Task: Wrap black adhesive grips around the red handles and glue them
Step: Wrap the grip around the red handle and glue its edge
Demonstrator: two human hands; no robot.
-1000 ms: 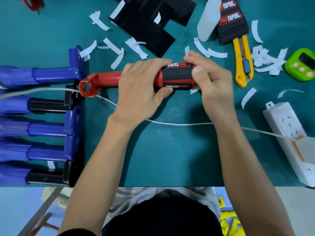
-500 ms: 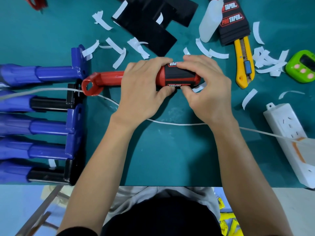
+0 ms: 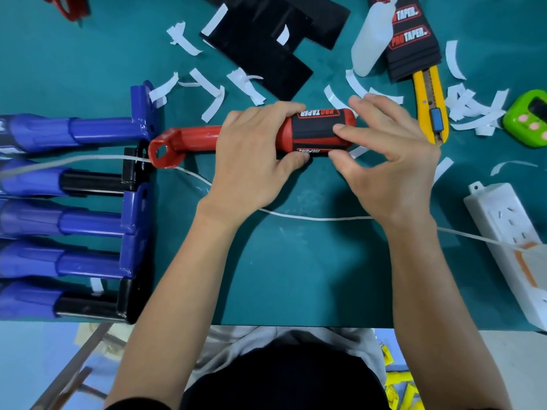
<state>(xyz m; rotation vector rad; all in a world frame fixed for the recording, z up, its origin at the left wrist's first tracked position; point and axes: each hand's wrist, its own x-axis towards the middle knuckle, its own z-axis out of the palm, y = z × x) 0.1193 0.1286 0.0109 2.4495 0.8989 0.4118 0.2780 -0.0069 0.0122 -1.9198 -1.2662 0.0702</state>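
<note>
The red handle [image 3: 189, 140] lies crosswise at mid-table, ring end to the left, with the black grip [image 3: 316, 130] wrapped round its right end. The left hand [image 3: 251, 155] curls round the handle's middle; the right hand [image 3: 393, 161] pinches the grip between fingers and thumb. A white cord [image 3: 310, 217] runs just nearer. Blue handles [image 3: 88, 131] lie left, and a yellow utility knife [image 3: 429, 108] far right on the teal table [image 3: 296, 276].
</note>
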